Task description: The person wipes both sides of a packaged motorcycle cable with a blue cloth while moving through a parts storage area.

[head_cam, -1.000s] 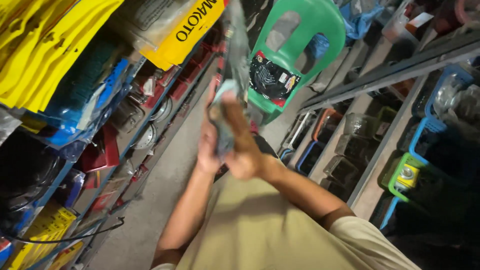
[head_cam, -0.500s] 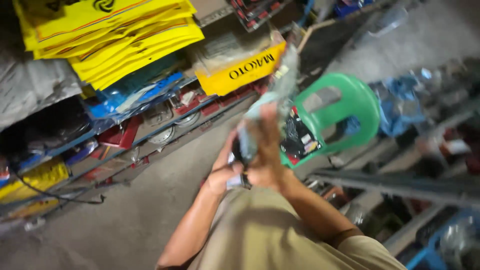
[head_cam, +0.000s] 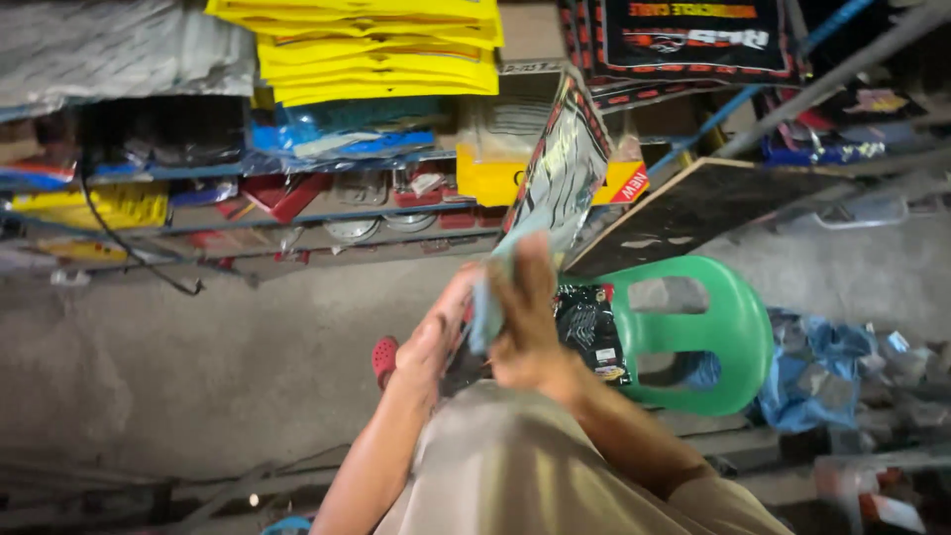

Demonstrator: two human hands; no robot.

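Currently a flat plastic packet point(head_cam: 555, 173) is held upright between both hands above the green chair point(head_cam: 738, 332): the right hand point(head_cam: 525, 322) is pressed flat against its lower end, the left hand point(head_cam: 441, 332) closed on the other side. Wiping or sorting seems underway; a steady grip is needed next.

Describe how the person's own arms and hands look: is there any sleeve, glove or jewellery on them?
Both forearms are bare, and the left hand and right hand wear no gloves. No watch, ring or bracelet shows on the sides in view. A short beige sleeve covers the right upper arm and matches the beige shirt. The left arm's sleeve is out of view.
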